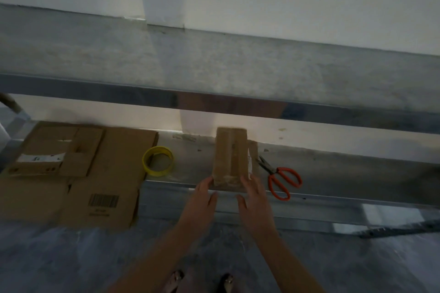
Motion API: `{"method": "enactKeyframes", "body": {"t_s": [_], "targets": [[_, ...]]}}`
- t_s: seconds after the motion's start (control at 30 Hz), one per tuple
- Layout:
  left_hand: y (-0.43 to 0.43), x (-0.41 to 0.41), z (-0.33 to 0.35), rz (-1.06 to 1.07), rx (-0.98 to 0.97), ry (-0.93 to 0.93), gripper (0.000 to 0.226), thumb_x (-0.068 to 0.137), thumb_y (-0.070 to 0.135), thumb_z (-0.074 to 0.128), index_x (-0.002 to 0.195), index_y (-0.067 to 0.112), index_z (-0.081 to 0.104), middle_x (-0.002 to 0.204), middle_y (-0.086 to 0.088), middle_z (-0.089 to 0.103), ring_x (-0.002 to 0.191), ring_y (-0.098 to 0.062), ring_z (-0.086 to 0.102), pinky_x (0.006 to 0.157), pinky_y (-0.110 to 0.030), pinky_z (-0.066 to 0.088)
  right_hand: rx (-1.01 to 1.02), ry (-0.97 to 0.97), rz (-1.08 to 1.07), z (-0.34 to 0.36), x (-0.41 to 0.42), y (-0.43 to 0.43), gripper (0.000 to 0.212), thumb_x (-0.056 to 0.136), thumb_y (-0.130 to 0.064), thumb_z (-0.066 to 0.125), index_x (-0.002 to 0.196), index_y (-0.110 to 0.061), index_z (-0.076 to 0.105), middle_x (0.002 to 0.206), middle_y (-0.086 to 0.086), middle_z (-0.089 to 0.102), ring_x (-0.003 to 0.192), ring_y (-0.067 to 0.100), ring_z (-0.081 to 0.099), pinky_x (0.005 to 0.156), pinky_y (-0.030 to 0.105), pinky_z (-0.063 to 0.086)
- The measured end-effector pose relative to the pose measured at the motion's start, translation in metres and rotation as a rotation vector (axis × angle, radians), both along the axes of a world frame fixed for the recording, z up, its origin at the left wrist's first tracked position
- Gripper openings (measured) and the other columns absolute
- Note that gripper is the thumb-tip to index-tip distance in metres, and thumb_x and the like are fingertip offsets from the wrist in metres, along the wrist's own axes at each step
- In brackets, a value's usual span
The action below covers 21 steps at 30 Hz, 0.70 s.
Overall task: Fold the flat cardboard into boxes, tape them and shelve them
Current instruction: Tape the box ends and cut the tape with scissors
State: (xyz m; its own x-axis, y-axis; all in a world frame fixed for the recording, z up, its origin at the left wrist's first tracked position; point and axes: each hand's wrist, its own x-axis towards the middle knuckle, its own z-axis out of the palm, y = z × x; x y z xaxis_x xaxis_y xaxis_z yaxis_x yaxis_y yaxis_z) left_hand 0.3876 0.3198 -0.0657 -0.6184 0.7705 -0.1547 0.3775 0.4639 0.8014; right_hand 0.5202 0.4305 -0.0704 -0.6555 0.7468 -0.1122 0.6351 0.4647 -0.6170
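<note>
Left hand (204, 194) and right hand (254, 195) flank the near end of small cardboard box (230, 157). Fingers straight and relaxed, tips touching its near corners, thumbs spread below; neither hand curls round it. Box sits on lower shelf (345, 173) near the front edge, tape seam running along its top. Yellow tape roll (158, 161) lies just left of it, orange-handled scissors (282, 181) just right, blade tips near the box. Flat cardboard (102, 173) is stacked at the left, overhanging the shelf front, barcode up. Upper shelf (214, 66) runs above.
</note>
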Motion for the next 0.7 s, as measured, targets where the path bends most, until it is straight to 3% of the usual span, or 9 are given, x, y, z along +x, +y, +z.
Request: {"method": "enactKeyframes", "body": {"t_s": [0.1,0.2,0.3,0.43,0.57,0.63,0.7], "targets": [[0.016,-0.004,0.003,0.139,-0.049,-0.031,0.023,0.094,0.031,0.058,0.113,0.02,0.052,0.108,0.003,0.066,0.101,-0.017,0.063,0.082,-0.029,0.047,-0.063,0.094,-0.026,0.002,0.0,0.011,0.045,0.095,-0.018,0.059,0.139,-0.023,0.054,0.149,-0.004,0.043,0.125,0.016,0.054,0.102,0.029,0.047],[0.026,-0.012,0.007,0.141,-0.07,0.081,0.033,0.091,0.043,0.06,0.114,0.022,0.051,0.092,0.003,0.07,0.086,-0.019,0.067,0.07,-0.031,0.048,-0.092,0.194,-0.06,0.006,-0.002,0.021,0.033,0.09,-0.016,0.066,0.123,-0.02,0.067,0.131,-0.004,0.06,0.104,0.01,0.064,0.09,0.019,0.052],[0.028,-0.023,0.008,0.088,-0.059,0.148,0.038,0.09,0.046,0.062,0.121,0.027,0.051,0.082,0.005,0.072,0.075,-0.016,0.068,0.061,-0.029,0.046,-0.127,0.239,-0.088,0.004,-0.005,0.029,0.026,0.086,-0.021,0.072,0.112,-0.02,0.073,0.118,-0.005,0.066,0.093,0.005,0.066,0.085,0.02,0.055],[0.025,-0.037,0.002,-0.069,-0.06,0.205,0.042,0.09,0.039,0.064,0.129,0.025,0.054,0.091,0.0,0.074,0.086,-0.024,0.069,0.073,-0.034,0.051,-0.11,0.234,-0.084,-0.003,-0.005,0.037,0.024,0.083,-0.02,0.076,0.107,-0.021,0.075,0.11,-0.008,0.067,0.092,0.004,0.066,0.085,0.021,0.056],[0.027,-0.042,-0.002,-0.177,-0.061,0.303,0.051,0.084,0.045,0.068,0.131,0.03,0.056,0.098,0.002,0.07,0.09,-0.019,0.067,0.076,-0.028,0.048,-0.027,0.226,-0.086,-0.008,-0.005,0.039,0.018,0.082,-0.019,0.077,0.1,-0.023,0.074,0.101,-0.009,0.068,0.082,-0.003,0.062,0.074,-0.001,0.043],[0.031,-0.044,-0.003,-0.196,-0.098,0.352,0.053,0.082,0.05,0.068,0.13,0.032,0.055,0.103,0.0,0.07,0.093,-0.02,0.066,0.079,-0.03,0.049,-0.003,0.218,-0.08,-0.009,-0.006,0.039,0.016,0.082,-0.021,0.077,0.098,-0.023,0.073,0.101,-0.01,0.066,0.082,-0.002,0.062,0.071,0.0,0.044],[0.033,-0.045,-0.006,-0.195,-0.114,0.383,0.049,0.084,0.047,0.066,0.13,0.033,0.055,0.108,0.001,0.069,0.096,-0.022,0.066,0.079,-0.032,0.05,0.001,0.223,-0.074,-0.009,-0.007,0.038,0.016,0.083,-0.023,0.076,0.099,-0.024,0.072,0.103,-0.011,0.065,0.084,0.001,0.064,0.072,0.01,0.051]]}}
